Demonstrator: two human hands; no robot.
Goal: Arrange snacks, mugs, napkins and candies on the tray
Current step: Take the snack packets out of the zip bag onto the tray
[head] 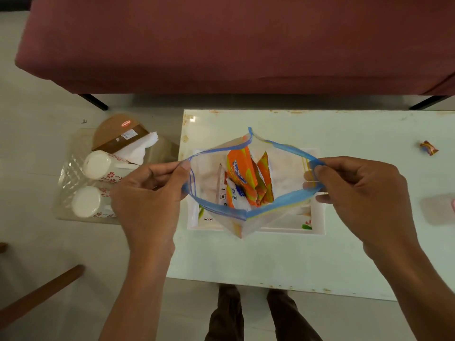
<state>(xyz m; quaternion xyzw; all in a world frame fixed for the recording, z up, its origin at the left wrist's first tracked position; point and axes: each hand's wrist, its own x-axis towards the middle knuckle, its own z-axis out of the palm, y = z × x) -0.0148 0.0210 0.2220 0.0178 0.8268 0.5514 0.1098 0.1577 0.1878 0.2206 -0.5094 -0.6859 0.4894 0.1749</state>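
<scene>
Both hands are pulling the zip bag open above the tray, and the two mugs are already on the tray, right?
No. The left hand and right hand do pull the zip bag open above the tray, but the two mugs lie in the clear basket beside the table, as the head view shows.

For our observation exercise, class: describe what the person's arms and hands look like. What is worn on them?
The left hand and right hand are bare: no gloves, rings or bracelets show. Both forearms are uncovered as far as the frame reaches, with no sleeve or watch in view.
</scene>
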